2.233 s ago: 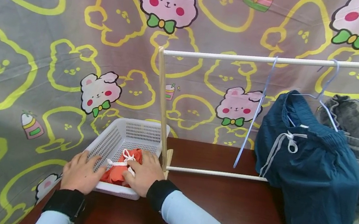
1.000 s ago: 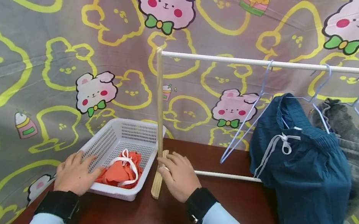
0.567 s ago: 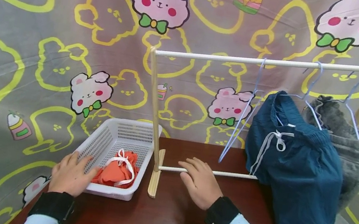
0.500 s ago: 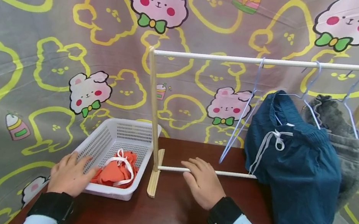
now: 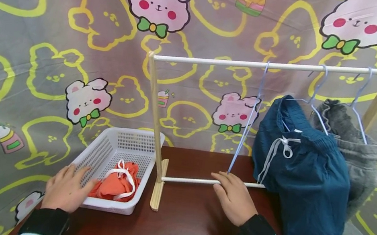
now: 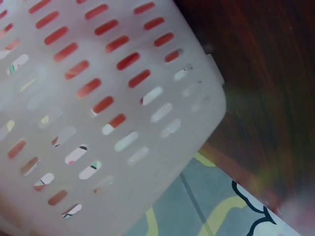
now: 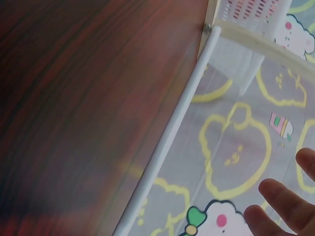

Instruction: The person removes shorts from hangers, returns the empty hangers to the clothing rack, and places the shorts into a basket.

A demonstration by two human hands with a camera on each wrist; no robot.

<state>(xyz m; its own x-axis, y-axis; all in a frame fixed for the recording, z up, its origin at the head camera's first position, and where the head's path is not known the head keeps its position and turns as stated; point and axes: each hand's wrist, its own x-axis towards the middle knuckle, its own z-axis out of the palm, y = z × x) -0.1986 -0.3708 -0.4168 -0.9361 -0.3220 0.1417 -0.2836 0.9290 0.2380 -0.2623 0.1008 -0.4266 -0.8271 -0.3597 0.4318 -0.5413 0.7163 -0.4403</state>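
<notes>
My left hand [image 5: 66,188] rests at the near left corner of a white perforated plastic basket [image 5: 129,209], fingers relaxed over its rim. A bundled orange garment with a white drawstring [image 5: 116,184] lies inside the basket. In the left wrist view, the basket's slotted wall [image 6: 147,162] fills most of the frame, with orange cloth behind the slots. My right hand [image 5: 234,199] is held over the table with fingers spread and holds nothing. Just beyond its fingertips hangs a bare light-blue hanger [image 5: 244,136]. The right wrist view shows some fingertips [image 7: 283,201] of that hand.
A small rack with a white top rail [image 5: 218,62] and wooden feet [image 5: 156,196] stands on the brown table [image 5: 175,229]. Blue drawstring shorts [image 5: 308,172] and a grey garment [image 5: 361,159] hang at its right. Behind is a patterned curtain [image 5: 202,22].
My right hand has let go of the orange garment in the basket and moved right, past the rack's left post, towards the bare hanger. The hanger has swung. My left hand stays at the basket.
</notes>
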